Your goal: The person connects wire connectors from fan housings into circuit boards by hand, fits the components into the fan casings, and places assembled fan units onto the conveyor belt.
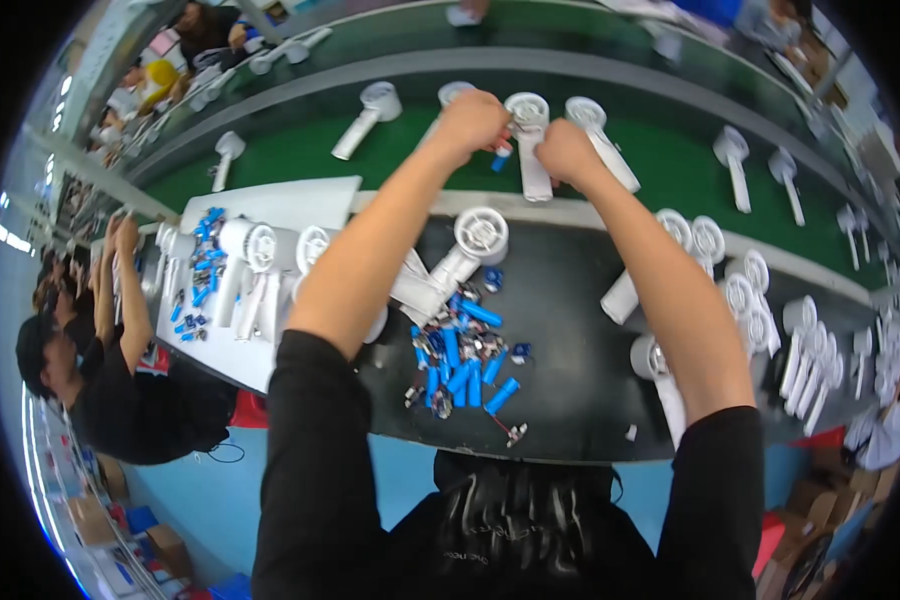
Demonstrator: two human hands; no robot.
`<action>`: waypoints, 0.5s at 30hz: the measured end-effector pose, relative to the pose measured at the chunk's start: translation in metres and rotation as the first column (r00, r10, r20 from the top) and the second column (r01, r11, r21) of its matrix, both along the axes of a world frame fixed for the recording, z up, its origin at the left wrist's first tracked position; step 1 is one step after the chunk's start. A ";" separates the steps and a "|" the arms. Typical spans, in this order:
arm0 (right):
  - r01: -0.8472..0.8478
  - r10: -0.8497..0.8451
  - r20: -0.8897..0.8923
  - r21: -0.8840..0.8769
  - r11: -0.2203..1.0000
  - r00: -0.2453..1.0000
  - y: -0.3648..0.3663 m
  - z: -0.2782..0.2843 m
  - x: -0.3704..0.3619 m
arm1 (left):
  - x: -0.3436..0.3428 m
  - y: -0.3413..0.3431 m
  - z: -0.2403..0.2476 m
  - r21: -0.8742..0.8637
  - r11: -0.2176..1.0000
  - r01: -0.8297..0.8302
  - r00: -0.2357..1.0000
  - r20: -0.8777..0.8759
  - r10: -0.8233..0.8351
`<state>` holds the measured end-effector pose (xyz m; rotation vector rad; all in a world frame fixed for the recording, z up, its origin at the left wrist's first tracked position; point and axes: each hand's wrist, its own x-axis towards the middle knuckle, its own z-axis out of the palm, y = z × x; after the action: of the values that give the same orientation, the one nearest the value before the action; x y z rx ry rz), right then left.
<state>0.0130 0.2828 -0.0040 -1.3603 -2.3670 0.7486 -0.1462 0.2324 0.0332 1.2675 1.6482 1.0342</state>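
Observation:
Both my arms reach out over the dark table to the green conveyor belt. My left hand [474, 124] is closed, and a small blue battery [499, 160] with a white end shows at its fingertips. Just right of it a white handheld fan [535, 176] lies with its round head away from me. My right hand [567, 153] is closed against the right side of that fan's handle; its fingertips are hidden. A second white fan [454, 92] is partly covered by my left hand, and another fan [616, 160] lies just beyond my right hand.
More fans [368, 120] are spread along the green belt [670, 150]. On the dark table [560, 370] sit a pile of blue batteries with circuit boards [460, 365], a fan [481, 232] and several fans [738, 295] at right. A co-worker [100, 370] is at left beside a white board [270, 200].

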 end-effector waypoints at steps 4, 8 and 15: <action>0.101 -0.112 0.078 0.135 0.986 0.991 0.010 -0.018 -0.034 | -0.037 0.042 -0.035 -0.174 0.985 -0.011 0.963 -0.268 -0.037; 0.165 -0.189 0.011 0.439 0.883 0.982 0.008 0.015 -0.010 | -0.057 0.037 -0.002 -0.140 0.983 -0.116 0.971 -0.223 0.083; 0.098 -0.113 0.122 0.122 0.988 0.986 0.039 -0.015 0.045 | -0.066 0.019 -0.029 -0.223 0.928 -0.298 0.640 -0.768 0.021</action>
<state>0.0581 0.3222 -0.0186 -1.5120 -2.3715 0.4997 -0.2124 0.2514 0.0047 1.4226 2.4894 0.2410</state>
